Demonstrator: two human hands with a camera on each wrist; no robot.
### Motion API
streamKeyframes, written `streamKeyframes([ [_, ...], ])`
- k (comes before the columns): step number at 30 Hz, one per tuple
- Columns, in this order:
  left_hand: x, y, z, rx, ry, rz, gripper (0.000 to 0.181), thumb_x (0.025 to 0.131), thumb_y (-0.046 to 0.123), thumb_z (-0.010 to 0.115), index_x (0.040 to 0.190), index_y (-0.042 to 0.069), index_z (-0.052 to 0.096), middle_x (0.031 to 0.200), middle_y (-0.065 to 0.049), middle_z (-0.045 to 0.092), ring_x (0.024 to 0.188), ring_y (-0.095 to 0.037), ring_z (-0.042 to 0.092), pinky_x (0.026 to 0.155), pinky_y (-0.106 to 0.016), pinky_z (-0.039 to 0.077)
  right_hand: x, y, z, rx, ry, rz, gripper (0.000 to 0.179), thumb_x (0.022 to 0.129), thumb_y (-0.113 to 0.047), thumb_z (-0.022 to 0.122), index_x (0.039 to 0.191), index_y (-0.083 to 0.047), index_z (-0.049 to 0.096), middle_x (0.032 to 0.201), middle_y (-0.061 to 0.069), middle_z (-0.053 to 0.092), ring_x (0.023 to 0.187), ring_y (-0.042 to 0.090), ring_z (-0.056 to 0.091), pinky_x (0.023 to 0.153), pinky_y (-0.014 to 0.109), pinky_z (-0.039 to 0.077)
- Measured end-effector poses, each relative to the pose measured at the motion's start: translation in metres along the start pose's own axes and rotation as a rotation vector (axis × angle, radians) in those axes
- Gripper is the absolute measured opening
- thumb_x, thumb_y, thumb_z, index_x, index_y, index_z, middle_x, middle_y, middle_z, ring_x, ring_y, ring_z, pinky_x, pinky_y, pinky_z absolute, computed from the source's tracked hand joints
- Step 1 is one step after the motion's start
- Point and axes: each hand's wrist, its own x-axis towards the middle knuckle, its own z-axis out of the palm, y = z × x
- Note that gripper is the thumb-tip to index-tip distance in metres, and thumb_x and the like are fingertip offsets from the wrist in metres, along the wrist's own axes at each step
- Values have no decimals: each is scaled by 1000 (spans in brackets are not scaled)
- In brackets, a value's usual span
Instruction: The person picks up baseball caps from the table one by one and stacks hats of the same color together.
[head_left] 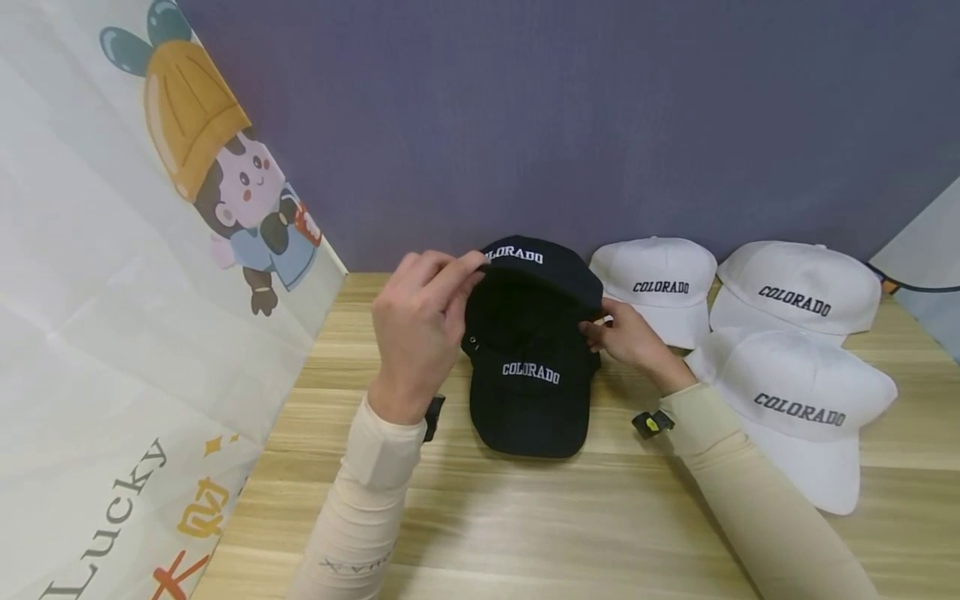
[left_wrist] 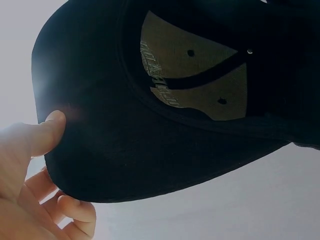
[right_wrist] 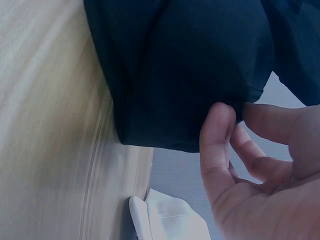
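Observation:
A black cap (head_left: 528, 300) is held up by both hands, its dark underside towards me. My left hand (head_left: 420, 325) pinches the edge of its brim (left_wrist: 100, 150), thumb on the underside. The left wrist view looks into its crown, where lettering shows reversed through the cloth. My right hand (head_left: 626, 333) pinches the lower edge of black cap fabric (right_wrist: 190, 75) between thumb and fingers. White COLORADO lettering (head_left: 517, 254) shows at the top of the black shape. Just in front, overlapped by the held cap, a black COLORADO cap (head_left: 528, 421) points its brim towards me.
Three white COLORADO caps stand to the right: one white cap (head_left: 654, 262) beside the black ones, another white cap (head_left: 802, 271) further right, and a third white cap (head_left: 802, 379) nearer me. A grey-blue wall (head_left: 570, 117) backs the wooden table (head_left: 555, 533); a printed cloth (head_left: 97, 275) hangs left.

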Motion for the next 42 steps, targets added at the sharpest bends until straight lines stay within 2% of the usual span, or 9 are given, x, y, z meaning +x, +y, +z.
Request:
streamKeyframes([
  [11, 1, 7, -5, -10, -1, 4, 12, 92, 16, 77, 101, 11, 83, 82, -7, 73, 73, -25, 61, 61, -34, 52, -2, -1, 1, 11, 9, 4, 23, 100, -3, 59, 120, 9, 57, 104, 24, 62, 70, 13, 66, 70, 30, 61],
  [17, 2, 13, -8, -5, -4, 17, 12, 92, 16, 77, 101, 11, 83, 82, -7, 72, 71, -24, 60, 60, -33, 51, -2, 2, 0, 50, 3, -11, 20, 97, 4, 57, 116, 12, 57, 102, 24, 64, 74, 14, 64, 69, 24, 59],
  [25, 1, 15, -6, -6, -17, 26, 14, 96, 20, 72, 100, 12, 83, 81, -6, 71, 71, -24, 60, 61, -33, 52, -1, 4, -1, 39, 5, -19, 18, 94, 9, 56, 111, 12, 58, 93, 22, 66, 72, 14, 64, 70, 28, 60],
  [31, 0, 15, -3, 10, -39, 38, 14, 97, 21, 71, 100, 14, 83, 81, -5, 71, 71, -22, 59, 60, -31, 51, -1, 5, -1, 40, -1, -16, 18, 94, 10, 52, 111, 13, 58, 97, 25, 67, 73, 13, 63, 72, 31, 61],
  [42, -3, 17, 2, 8, -88, 81, 15, 99, 20, 68, 100, 14, 82, 79, -3, 70, 68, -20, 58, 59, -29, 50, -2, 4, -4, 105, -23, 10, 33, 87, 16, 53, 120, 17, 56, 97, 26, 67, 75, 13, 65, 74, 32, 62],
])
